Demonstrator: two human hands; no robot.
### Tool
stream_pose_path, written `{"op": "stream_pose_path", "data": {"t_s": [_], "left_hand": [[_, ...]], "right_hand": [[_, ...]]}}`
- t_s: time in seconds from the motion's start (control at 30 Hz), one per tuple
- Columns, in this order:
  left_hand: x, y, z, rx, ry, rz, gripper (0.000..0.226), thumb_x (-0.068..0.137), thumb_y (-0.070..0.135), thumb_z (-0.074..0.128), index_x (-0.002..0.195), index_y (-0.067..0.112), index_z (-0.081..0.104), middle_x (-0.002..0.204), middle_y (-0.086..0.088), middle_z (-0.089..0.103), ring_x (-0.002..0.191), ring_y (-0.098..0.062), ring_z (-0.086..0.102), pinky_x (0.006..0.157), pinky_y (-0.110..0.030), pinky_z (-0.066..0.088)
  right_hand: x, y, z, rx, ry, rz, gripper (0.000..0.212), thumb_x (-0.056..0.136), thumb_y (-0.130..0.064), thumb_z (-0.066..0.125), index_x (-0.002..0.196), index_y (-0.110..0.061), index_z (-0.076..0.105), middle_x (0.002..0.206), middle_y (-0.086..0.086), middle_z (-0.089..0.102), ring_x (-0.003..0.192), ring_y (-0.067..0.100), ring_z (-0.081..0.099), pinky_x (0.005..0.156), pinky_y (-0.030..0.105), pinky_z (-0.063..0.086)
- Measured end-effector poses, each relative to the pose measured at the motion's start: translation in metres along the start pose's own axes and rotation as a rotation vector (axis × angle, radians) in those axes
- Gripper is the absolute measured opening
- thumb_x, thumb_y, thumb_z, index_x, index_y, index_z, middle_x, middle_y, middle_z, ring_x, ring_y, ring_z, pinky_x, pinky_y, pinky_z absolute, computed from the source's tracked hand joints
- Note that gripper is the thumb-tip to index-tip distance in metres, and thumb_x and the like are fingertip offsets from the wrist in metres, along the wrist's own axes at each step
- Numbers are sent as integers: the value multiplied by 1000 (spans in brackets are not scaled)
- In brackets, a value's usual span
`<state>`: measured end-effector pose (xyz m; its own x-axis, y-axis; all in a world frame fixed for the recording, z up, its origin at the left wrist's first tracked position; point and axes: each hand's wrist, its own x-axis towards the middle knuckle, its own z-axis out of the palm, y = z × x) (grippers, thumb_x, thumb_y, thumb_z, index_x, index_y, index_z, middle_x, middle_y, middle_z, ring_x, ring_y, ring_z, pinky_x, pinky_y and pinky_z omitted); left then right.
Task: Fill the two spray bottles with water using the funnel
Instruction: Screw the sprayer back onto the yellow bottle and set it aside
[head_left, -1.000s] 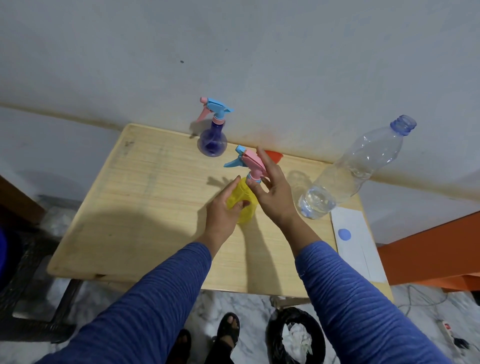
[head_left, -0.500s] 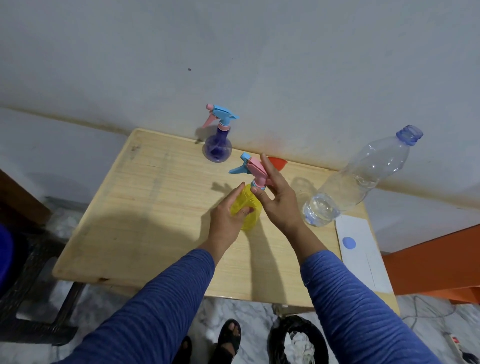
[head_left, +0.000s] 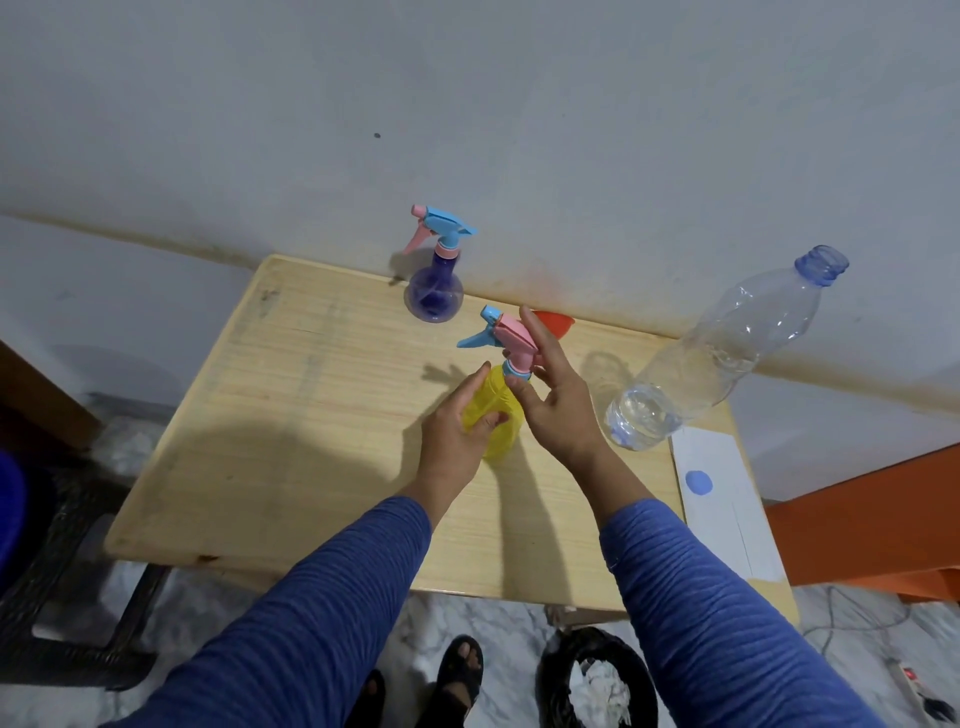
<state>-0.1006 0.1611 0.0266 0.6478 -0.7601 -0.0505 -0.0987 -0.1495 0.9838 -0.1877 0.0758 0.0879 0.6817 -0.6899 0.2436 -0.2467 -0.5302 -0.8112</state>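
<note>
Yellow spray bottle upright mid-table, pink/blue trigger head still on. Left hand wrapped around the body, thumb and fingers curled on it. Right hand at the neck collar, thumb and fingertips pinching it, index finger extended up past the trigger head. Purple spray bottle at the back edge of the wooden table, capped. Orange funnel behind the right hand. Uncapped water bottle to the right, partly filled.

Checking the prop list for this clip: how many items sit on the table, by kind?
Spray bottles: 2, the yellow spray bottle and the purple spray bottle
Water bottle: 1
Orange funnel: 1
White paper sheet: 1
Total: 5
</note>
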Motion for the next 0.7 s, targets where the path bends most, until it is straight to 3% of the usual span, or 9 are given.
{"op": "stream_pose_path", "data": {"t_s": [0.1, 0.17, 0.23, 0.3, 0.37, 0.47, 0.53, 0.63, 0.7], "left_hand": [[-1, 1, 0, 21, 5, 1, 61, 82, 17, 68, 135, 36, 45, 131, 13, 53, 115, 0, 46, 96, -16, 35], [-1, 2, 0, 25, 10, 0, 62, 82, 16, 68, 135, 36, 45, 131, 13, 54, 115, 0, 47, 95, -15, 36], [0, 2, -1, 17, 9, -3, 62, 82, 13, 68, 135, 36, 45, 130, 15, 54, 114, 3, 47, 93, -12, 36], [-1, 1, -1, 7, 7, -4, 62, 82, 14, 68, 135, 36, 45, 130, 14, 53, 113, 3, 46, 94, -12, 36], [-1, 1, 0, 16, 7, -1, 62, 82, 17, 68, 135, 37, 45, 132, 11, 54, 113, 3, 46, 94, -15, 36], [-1, 2, 1, 51, 15, 9, 61, 82, 18, 68, 136, 35, 44, 132, 10, 54, 113, 3, 44, 93, -13, 34], [-1, 1, 0, 54, 18, 11, 62, 82, 16, 68, 136, 36, 44, 132, 11, 54, 115, 1, 46, 94, -12, 34], [-2, 2, -1, 21, 6, 6, 61, 83, 14, 67, 136, 36, 45, 132, 11, 54, 115, 2, 47, 94, -12, 34], [-2, 1, 0, 10, 5, 2, 60, 83, 16, 67, 135, 37, 45, 131, 11, 54, 113, 3, 46, 93, -11, 34]], "right_hand": [[2, 0, 6, -51, 83, 5, 76, 80, -13, 71, 137, -42, 31, 127, -9, 51, 115, 17, 49, 99, 37, 44], [3, 0, 9, -53, 83, 11, 77, 78, -22, 73, 138, -41, 29, 122, 0, 52, 109, 21, 48, 97, 34, 43], [2, 1, 6, -36, 58, -17, 71, 84, -23, 66, 140, -39, 27, 131, -5, 50, 120, 18, 46, 104, 33, 39], [0, 3, 2, 17, 35, -16, 65, 89, -15, 60, 140, -39, 28, 138, -22, 42, 134, 11, 38, 111, 35, 34], [0, 2, 2, 24, 61, -4, 65, 87, -10, 62, 136, -43, 33, 133, -31, 43, 131, 9, 42, 109, 36, 37], [4, -1, 8, -42, 126, 27, 71, 79, -19, 73, 134, -43, 35, 121, -7, 54, 109, 16, 50, 98, 32, 42], [5, -1, 9, -46, 109, 31, 76, 78, -23, 74, 137, -42, 31, 119, -2, 53, 108, 20, 49, 98, 30, 40], [2, 3, 2, 16, 44, 6, 71, 85, -16, 66, 139, -42, 28, 133, -20, 47, 130, 15, 43, 109, 39, 37], [2, 4, 0, 26, 40, 21, 68, 85, -11, 64, 137, -44, 33, 134, -27, 45, 133, 12, 40, 109, 43, 37]]}}
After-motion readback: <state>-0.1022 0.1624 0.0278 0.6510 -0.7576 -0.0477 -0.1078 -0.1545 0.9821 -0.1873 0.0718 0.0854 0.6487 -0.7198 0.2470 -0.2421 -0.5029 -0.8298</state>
